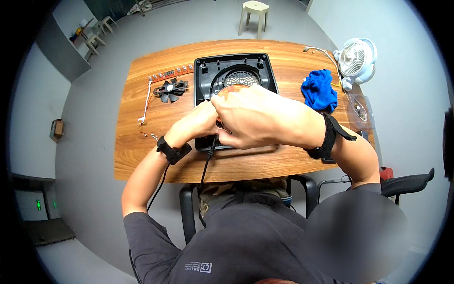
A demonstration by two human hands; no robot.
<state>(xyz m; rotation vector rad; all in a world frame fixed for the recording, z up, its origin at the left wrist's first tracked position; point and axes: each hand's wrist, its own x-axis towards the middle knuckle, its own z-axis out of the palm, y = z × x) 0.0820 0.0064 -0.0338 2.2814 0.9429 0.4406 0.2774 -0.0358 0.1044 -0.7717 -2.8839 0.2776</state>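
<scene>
Centrally in the head view, the left hand [204,119] and right hand [253,116] meet over a black casing [206,84], fingers curled; how tightly, or on what, cannot be told. A fan [170,88] lies at its nine o'clock, a blue cloth [319,90] at three.

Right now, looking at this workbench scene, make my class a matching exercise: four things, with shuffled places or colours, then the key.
Things:
1. Black housing
2. Black fan
3. Cloth
4. Stool

Places or colours:
A. Blue
B. On the floor beyond the table
C. Partly hidden by the left hand and right hand
D. Left of the housing

Pairs: 1-C, 2-D, 3-A, 4-B
</scene>
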